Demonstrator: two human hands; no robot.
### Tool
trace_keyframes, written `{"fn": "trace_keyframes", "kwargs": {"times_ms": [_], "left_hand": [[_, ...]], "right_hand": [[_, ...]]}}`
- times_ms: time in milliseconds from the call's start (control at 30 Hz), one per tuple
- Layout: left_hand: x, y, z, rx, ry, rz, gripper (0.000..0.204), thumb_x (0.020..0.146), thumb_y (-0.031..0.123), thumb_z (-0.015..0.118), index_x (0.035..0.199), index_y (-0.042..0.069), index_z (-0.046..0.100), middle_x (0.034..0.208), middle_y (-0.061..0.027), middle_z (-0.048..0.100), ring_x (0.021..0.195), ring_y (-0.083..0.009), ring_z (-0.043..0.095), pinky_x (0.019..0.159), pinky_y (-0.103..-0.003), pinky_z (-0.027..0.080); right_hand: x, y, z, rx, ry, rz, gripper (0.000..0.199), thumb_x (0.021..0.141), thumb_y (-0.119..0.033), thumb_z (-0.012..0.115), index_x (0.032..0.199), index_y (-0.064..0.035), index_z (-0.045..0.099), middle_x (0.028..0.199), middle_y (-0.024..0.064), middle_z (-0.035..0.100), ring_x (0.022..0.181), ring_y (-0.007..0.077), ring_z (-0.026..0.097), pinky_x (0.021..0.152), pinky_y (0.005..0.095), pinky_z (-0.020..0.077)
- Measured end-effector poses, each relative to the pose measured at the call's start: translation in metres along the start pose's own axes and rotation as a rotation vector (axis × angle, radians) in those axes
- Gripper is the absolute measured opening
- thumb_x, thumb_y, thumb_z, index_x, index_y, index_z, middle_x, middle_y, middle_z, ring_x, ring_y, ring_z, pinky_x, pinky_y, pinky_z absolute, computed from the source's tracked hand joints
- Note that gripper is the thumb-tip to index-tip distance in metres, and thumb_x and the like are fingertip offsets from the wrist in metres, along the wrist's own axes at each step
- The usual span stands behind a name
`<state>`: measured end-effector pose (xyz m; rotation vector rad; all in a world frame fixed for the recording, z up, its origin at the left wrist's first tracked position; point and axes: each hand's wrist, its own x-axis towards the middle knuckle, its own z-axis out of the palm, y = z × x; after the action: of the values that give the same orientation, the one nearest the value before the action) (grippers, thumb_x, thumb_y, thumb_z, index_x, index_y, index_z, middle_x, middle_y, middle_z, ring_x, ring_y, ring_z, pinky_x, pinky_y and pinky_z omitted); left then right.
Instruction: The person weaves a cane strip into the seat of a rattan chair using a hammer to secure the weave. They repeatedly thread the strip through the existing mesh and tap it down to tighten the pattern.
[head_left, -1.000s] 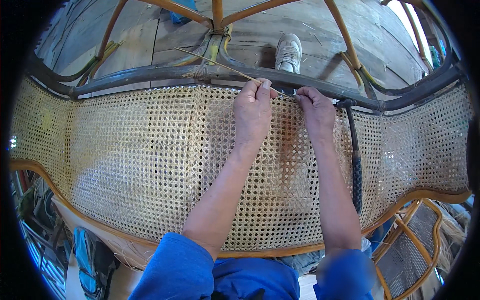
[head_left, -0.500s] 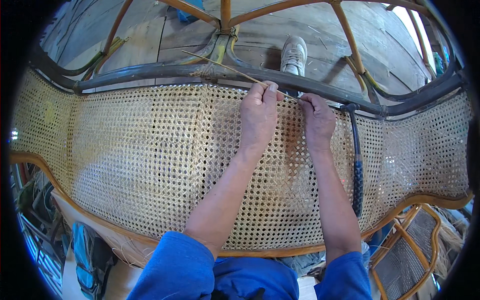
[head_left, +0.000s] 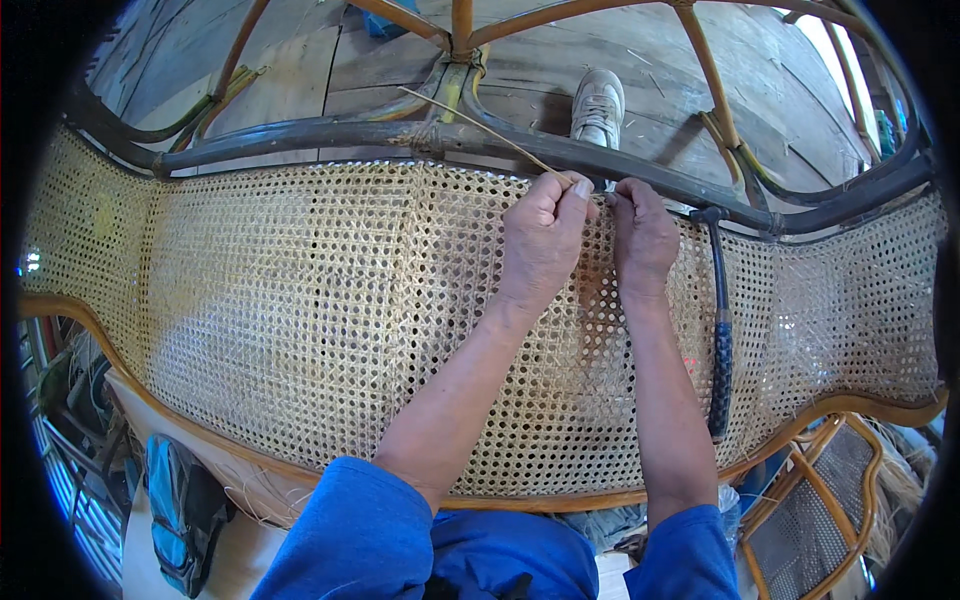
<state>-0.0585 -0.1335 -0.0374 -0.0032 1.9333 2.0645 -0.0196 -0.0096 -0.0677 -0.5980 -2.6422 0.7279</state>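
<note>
A wide panel of woven cane mesh [head_left: 300,300] stretches across a curved frame with a dark top rail [head_left: 330,135]. My left hand [head_left: 540,240] pinches a thin cane strand [head_left: 470,125] that runs up and to the left over the rail. My right hand [head_left: 642,235] rests just beside it at the mesh's top edge, fingers closed against the weave near the rail; what they grip is hidden. Both sleeves are blue.
A dark tool with a wrapped blue handle [head_left: 720,340] hangs down the mesh right of my right arm. A white shoe [head_left: 598,105] stands on the plank floor beyond the rail. Bent rattan frame pieces [head_left: 460,25] sit behind; a blue bag [head_left: 180,505] lies lower left.
Both hands have shifted slightly right along the top edge, and the strand has been drawn along with my left hand.
</note>
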Motion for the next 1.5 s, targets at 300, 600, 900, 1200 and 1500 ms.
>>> {"fn": "trace_keyframes", "kwargs": {"times_ms": [300, 600, 900, 1200, 1500], "left_hand": [[-0.002, 0.002, 0.003, -0.069, -0.001, -0.019, 0.015, 0.095, 0.014, 0.055, 0.094, 0.001, 0.064, 0.076, 0.0016, 0.062, 0.064, -0.0012, 0.047, 0.058, -0.019, 0.039], [-0.002, 0.003, 0.004, -0.090, -0.016, -0.040, 0.015, 0.095, 0.013, 0.056, 0.095, 0.000, 0.063, 0.076, 0.0005, 0.062, 0.064, -0.0021, 0.049, 0.058, -0.019, 0.041], [0.002, -0.005, 0.000, -0.169, 0.031, -0.058, 0.014, 0.094, 0.013, 0.057, 0.095, 0.001, 0.064, 0.075, 0.0013, 0.062, 0.066, -0.0016, 0.049, 0.060, -0.018, 0.039], [0.007, -0.019, -0.003, 0.306, 0.175, 0.178, 0.012, 0.091, 0.011, 0.061, 0.097, 0.002, 0.065, 0.071, -0.0020, 0.062, 0.063, -0.0041, 0.051, 0.057, -0.023, 0.044], [0.008, -0.020, -0.004, 0.402, 0.135, 0.190, 0.011, 0.091, 0.010, 0.060, 0.100, 0.003, 0.064, 0.069, -0.0016, 0.058, 0.064, -0.0062, 0.050, 0.059, -0.024, 0.044]], "right_hand": [[-0.002, 0.005, -0.001, 0.002, 0.018, -0.100, 0.015, 0.081, -0.006, 0.065, 0.095, -0.0098, 0.068, 0.091, 0.0095, 0.066, 0.081, 0.0292, 0.065, 0.069, 0.0362, 0.0523], [-0.001, 0.008, 0.001, -0.091, -0.068, -0.045, 0.014, 0.081, -0.009, 0.063, 0.094, -0.0121, 0.069, 0.091, 0.0076, 0.064, 0.082, 0.0287, 0.064, 0.070, 0.0377, 0.0514], [0.002, 0.012, -0.005, -0.036, -0.143, -0.174, 0.019, 0.077, -0.004, 0.060, 0.095, -0.0110, 0.065, 0.093, 0.0083, 0.062, 0.086, 0.0294, 0.063, 0.071, 0.0391, 0.0510], [0.029, -0.002, -0.017, -0.328, -0.479, -0.250, 0.012, 0.081, -0.005, 0.053, 0.090, -0.0061, 0.061, 0.094, 0.0133, 0.059, 0.084, 0.0352, 0.062, 0.071, 0.0436, 0.0506], [0.027, 0.009, -0.018, -0.130, -0.464, -0.156, 0.012, 0.081, -0.007, 0.060, 0.092, -0.0047, 0.062, 0.093, 0.0150, 0.059, 0.089, 0.0358, 0.060, 0.073, 0.0447, 0.0489]]}}
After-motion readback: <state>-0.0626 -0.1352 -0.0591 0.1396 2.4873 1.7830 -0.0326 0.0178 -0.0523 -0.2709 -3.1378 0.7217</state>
